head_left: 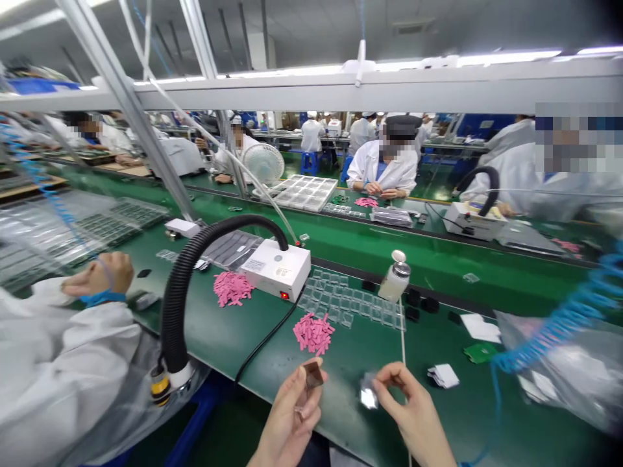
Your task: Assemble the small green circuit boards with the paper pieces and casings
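My left hand (291, 415) is closed, with a small dark brown square piece (313, 374) held up between thumb and fingers. At its right, my right hand (407, 405) pinches the edge of a small shiny, silvery film-like piece (368, 394); its exact kind is not clear. The two hands are apart over the green work surface (341, 376). Just beyond my left hand lies a pile of pink strips (314, 333). A stack of small white pieces (444, 375) lies to the right of my right hand.
Clear plastic squares (350, 301) lie in rows behind the pink pile, near a pump bottle (396, 279) and black squares (429, 305). A white box (277, 266) carries a black corrugated hose (172, 298). Blue coiled tubing (569, 324) hangs right. A co-worker's hand (104, 275) is left.
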Motion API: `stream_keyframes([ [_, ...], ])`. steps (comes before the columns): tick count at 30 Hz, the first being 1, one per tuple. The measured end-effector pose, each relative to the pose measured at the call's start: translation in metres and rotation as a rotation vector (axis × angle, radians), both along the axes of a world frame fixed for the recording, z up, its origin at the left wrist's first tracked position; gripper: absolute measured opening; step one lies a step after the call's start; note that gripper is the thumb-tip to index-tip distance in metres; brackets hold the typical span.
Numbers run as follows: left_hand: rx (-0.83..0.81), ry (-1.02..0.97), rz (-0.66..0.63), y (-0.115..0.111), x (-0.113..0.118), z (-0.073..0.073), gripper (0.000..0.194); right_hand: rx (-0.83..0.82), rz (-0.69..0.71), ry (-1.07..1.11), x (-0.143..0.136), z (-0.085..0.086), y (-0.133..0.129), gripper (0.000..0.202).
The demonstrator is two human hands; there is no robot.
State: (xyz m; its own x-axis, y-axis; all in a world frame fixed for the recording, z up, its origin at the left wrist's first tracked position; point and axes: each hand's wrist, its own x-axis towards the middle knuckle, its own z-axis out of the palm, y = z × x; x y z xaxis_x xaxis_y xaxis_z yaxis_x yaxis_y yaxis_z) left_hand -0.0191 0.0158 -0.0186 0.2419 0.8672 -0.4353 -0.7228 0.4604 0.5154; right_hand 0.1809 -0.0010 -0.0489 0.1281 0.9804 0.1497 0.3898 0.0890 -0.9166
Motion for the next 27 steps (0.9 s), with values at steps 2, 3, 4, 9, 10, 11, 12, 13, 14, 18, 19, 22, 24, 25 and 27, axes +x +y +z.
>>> stream_keyframes([
  [2, -0.032, 0.017, 0.097, -0.006, -0.024, -0.007, 0.04, -0.085, 0.021, -0.215, 0.009, -0.024, 0.002, 0.019],
  [3, -0.053, 0.034, 0.154, -0.011, -0.038, -0.012, 0.039, -0.089, 0.044, -0.309, 0.014, -0.035, 0.003, 0.024],
  [4, -0.067, 0.045, 0.217, -0.018, -0.051, -0.016, 0.036, -0.077, 0.043, -0.383, 0.018, -0.044, 0.004, 0.029],
  [9, -0.156, -0.017, 0.523, -0.054, -0.109, -0.034, 0.025, 0.015, -0.133, -0.588, 0.029, -0.063, 0.012, 0.057],
  [10, -0.175, -0.055, 0.577, -0.058, -0.118, -0.036, 0.028, 0.017, -0.144, -0.591, 0.029, -0.062, 0.013, 0.058],
  [11, -0.198, -0.09, 0.624, -0.061, -0.125, -0.038, 0.029, 0.02, -0.147, -0.583, 0.028, -0.06, 0.014, 0.057],
  [12, -0.222, -0.117, 0.662, -0.062, -0.131, -0.041, 0.031, 0.022, -0.148, -0.572, 0.027, -0.058, 0.014, 0.055],
  [13, -0.242, -0.133, 0.69, -0.061, -0.137, -0.043, 0.031, 0.024, -0.148, -0.56, 0.025, -0.055, 0.013, 0.053],
  [14, -0.255, -0.139, 0.71, -0.06, -0.142, -0.045, 0.032, 0.024, -0.145, -0.549, 0.024, -0.053, 0.012, 0.051],
  [18, -0.254, -0.103, 0.723, -0.05, -0.157, -0.052, 0.033, -0.013, -0.14, -0.498, 0.022, -0.047, 0.007, 0.044],
  [19, -0.252, -0.087, 0.715, -0.048, -0.159, -0.052, 0.034, -0.024, -0.15, -0.48, 0.022, -0.046, 0.006, 0.043],
  [22, -0.244, -0.016, 0.685, -0.043, -0.162, -0.053, 0.034, -0.073, -0.191, -0.42, 0.023, -0.042, 0.001, 0.042],
  [24, -0.227, 0.052, 0.667, -0.04, -0.163, -0.052, 0.035, -0.104, -0.203, -0.39, 0.024, -0.04, -0.002, 0.041],
  [25, -0.216, 0.093, 0.658, -0.038, -0.164, -0.051, 0.035, -0.117, -0.201, -0.38, 0.024, -0.039, -0.004, 0.04],
  [27, -0.198, 0.191, 0.635, -0.036, -0.166, -0.051, 0.036, -0.136, -0.19, -0.368, 0.026, -0.04, -0.007, 0.039],
])
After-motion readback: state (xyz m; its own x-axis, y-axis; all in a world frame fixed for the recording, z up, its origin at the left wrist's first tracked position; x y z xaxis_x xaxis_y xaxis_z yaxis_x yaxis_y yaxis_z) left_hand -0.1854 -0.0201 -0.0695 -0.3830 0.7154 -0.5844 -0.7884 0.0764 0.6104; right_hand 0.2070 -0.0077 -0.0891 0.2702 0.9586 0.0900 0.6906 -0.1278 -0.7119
